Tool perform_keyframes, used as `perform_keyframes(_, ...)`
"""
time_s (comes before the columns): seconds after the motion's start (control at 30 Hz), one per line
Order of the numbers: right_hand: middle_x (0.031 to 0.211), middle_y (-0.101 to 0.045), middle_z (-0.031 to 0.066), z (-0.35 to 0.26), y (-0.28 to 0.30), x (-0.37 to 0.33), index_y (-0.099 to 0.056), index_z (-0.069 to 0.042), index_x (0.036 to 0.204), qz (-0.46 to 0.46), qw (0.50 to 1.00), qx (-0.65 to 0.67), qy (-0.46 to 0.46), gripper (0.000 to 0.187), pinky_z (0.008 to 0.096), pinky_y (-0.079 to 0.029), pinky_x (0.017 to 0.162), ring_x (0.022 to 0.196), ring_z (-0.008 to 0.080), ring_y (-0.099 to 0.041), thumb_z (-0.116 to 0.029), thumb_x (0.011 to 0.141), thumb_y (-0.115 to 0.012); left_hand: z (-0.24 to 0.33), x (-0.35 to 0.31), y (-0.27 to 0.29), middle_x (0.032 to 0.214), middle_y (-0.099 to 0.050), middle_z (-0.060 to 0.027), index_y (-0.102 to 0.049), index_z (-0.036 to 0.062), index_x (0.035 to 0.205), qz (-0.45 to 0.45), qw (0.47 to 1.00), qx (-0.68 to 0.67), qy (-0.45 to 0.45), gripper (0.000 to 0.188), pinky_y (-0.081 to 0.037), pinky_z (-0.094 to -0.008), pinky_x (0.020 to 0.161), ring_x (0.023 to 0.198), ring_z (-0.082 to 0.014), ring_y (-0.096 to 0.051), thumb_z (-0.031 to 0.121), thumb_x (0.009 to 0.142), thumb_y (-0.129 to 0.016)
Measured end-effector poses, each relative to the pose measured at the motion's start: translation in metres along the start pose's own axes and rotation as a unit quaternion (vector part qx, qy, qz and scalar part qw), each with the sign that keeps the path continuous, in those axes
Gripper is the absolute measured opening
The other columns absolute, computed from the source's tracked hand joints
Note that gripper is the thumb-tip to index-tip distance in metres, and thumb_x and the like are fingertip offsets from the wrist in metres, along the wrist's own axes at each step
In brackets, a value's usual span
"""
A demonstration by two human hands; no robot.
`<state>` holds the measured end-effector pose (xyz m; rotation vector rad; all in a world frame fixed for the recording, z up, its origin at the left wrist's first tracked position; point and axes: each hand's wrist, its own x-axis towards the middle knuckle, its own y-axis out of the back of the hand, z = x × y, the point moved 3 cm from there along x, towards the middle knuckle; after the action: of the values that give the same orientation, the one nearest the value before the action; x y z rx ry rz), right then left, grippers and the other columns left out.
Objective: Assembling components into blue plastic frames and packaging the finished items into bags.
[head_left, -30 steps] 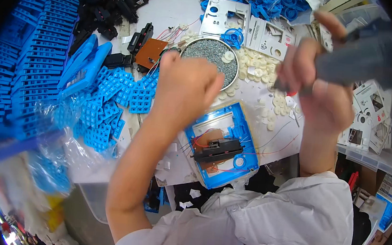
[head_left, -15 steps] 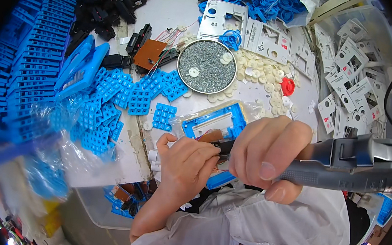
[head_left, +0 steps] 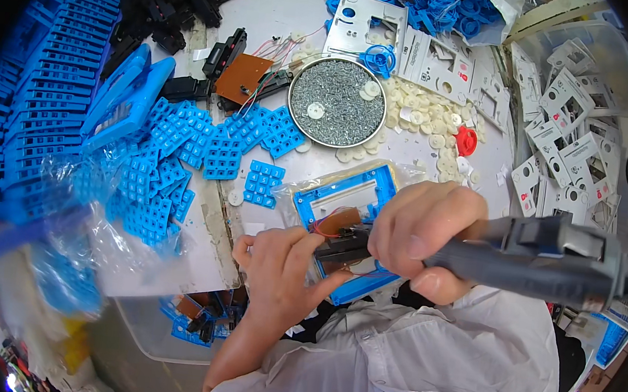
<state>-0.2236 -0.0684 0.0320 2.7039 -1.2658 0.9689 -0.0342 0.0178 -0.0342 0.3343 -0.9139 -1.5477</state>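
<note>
My right hand (head_left: 427, 237) is wrapped around a grey-black electric screwdriver (head_left: 531, 261), held almost level with its cable end to the right. Its tip is hidden behind my fingers. Below and left of it lies a blue rectangular plastic housing (head_left: 388, 189) near the table's front edge. Inside the housing sit a black plastic module (head_left: 343, 247), a brown circuit board (head_left: 339, 220) and thin red wires. My left hand (head_left: 280, 272) grips the module's left end, with fingers on its far side and thumb on its near side. Clear plastic film lies beneath the housing.
A round tin of screws (head_left: 337, 101) stands beyond the housing, beside white plastic discs (head_left: 420, 109) and a red disc (head_left: 467, 140). Blue keypads (head_left: 170, 144) and stacked blue housings (head_left: 54, 73) fill the left. White panels (head_left: 564, 107) lie in a clear bin at right.
My left thumb and fingers have spread apart, so more of the black module shows between them. The screwdriver and my right hand have shifted slightly left.
</note>
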Motion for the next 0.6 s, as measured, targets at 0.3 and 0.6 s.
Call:
perform_keyframes(0.3, 0.066, -0.062, 0.0061, 0.015, -0.005, -0.002, -0.059, 0.003, 0.111, -0.033, 0.999, -0.001, 0.009, 0.029, 0.0338, -0.051, 0.049, 0.053, 0.0189, -0.058, 0.0, 0.086, -0.072, -0.002, -0.005, -0.015, 0.105, -0.066, 0.004, -0.072, 0.0149, 0.109, 0.022, 0.997, 0.062, -0.042, 0.047, -0.03, -0.0469, 0.087, 0.093, -0.0199, -0.058, 0.033, 0.068, -0.085)
perform_keyframes(0.6, 0.064, -0.06, 0.0057, 0.019, -0.009, -0.003, -0.058, 0.003, 0.109, -0.041, 0.999, -0.007, -0.002, 0.026, 0.0324, -0.049, 0.047, 0.052, 0.0188, -0.058, -0.001, 0.086, -0.072, -0.003, -0.007, -0.015, 0.108, -0.067, 0.0052, -0.072, 0.0152, 0.11, 0.025, 0.998, 0.04, -0.034, 0.047, -0.03, -0.0479, 0.089, 0.091, -0.0186, -0.058, 0.034, 0.068, -0.084)
